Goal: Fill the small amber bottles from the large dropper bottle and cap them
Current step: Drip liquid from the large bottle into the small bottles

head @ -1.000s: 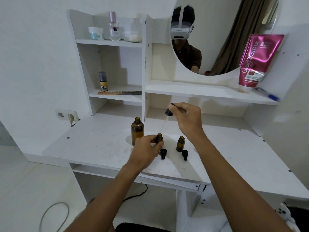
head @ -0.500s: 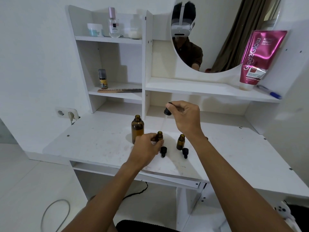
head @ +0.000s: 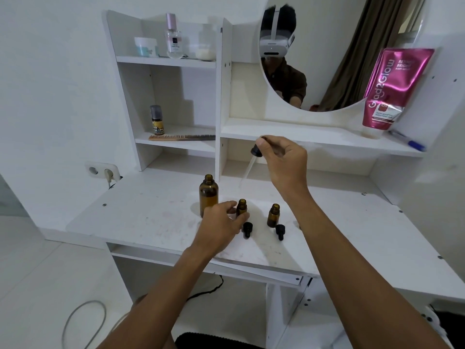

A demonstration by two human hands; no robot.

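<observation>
On the white desk (head: 151, 217): one large amber bottle (head: 208, 195) and two small ones, all upright with necks open. Two black caps lying just in front of the small pair, left cap (head: 247, 229) and right cap (head: 279, 230). Left hand (head: 221, 225) curled round the left small bottle (head: 242, 210); right small bottle (head: 273, 215) standing near, untouched. Right hand (head: 284, 159) raised well apart, pinching one dropper (head: 256, 150) by its black bulb, glass tube slanting down and left, tip in the air and touching no bottle. Behind on the shelves: pink tube (head: 395, 86), comb (head: 181, 137), pen (head: 407, 143), round mirror (head: 352, 59).
</observation>
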